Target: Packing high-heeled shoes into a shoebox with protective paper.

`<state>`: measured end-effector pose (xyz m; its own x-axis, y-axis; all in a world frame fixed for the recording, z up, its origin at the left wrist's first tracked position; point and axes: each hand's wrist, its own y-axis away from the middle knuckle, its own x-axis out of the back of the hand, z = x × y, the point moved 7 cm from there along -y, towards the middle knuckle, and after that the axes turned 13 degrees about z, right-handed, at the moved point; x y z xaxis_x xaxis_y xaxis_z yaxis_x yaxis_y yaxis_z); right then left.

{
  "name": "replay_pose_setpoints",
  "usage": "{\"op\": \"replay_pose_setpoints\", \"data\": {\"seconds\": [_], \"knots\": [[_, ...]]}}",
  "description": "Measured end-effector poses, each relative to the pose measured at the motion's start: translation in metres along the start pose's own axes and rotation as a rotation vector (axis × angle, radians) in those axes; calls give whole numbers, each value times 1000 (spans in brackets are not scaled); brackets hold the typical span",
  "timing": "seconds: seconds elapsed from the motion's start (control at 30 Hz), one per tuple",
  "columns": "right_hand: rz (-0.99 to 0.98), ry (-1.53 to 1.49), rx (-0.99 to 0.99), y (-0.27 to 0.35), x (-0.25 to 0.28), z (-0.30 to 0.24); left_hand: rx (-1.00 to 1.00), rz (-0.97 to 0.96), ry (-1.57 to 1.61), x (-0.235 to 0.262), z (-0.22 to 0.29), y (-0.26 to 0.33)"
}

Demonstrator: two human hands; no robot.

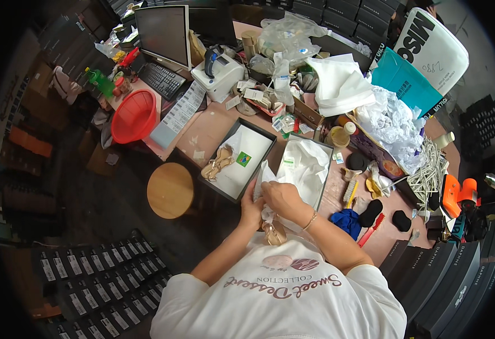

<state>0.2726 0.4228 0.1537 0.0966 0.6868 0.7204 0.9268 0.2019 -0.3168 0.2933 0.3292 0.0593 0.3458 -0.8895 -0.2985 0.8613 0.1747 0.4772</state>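
Note:
In front of my chest I have a tan sandal (274,233) with white tissue paper (266,171) around it, the paper's end sticking up between my hands. My left hand (251,210) is closed around the sandal's side, its fingers partly hidden. Fingers of my right hand (284,199) pinch the tissue. Just beyond, a dark-rimmed shoe box part (265,137) lies open, with the matching tan sandal (219,164) and a green card (243,159) on its white lining. Beside it, another open box part (328,169) holds crumpled white paper (309,161).
A round wooden stool (170,190) stands left of the table, below a red basin (134,116). Brushes, a blue cloth (346,224) and black pads (370,213) lie to the right. Dark shoe boxes (439,282) are stacked lower right. A label printer (218,76) and monitor (163,33) stand behind.

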Motion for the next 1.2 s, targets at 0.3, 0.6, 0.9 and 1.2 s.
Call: {"op": "replay_pose_setpoints", "data": {"seconds": [0.3,0.6,0.9,1.2], "knots": [[62,20,-121,-11,106,58,97,-534,-186,-2,46,0],[-234,-209,-199,15,48,57,56,-615,-219,-8,50,49],[-279,-247,-278,25,67,61,12,-510,-253,3,50,37],[-79,-484,-512,24,63,72,-66,-246,-181,27,61,-3]]}}
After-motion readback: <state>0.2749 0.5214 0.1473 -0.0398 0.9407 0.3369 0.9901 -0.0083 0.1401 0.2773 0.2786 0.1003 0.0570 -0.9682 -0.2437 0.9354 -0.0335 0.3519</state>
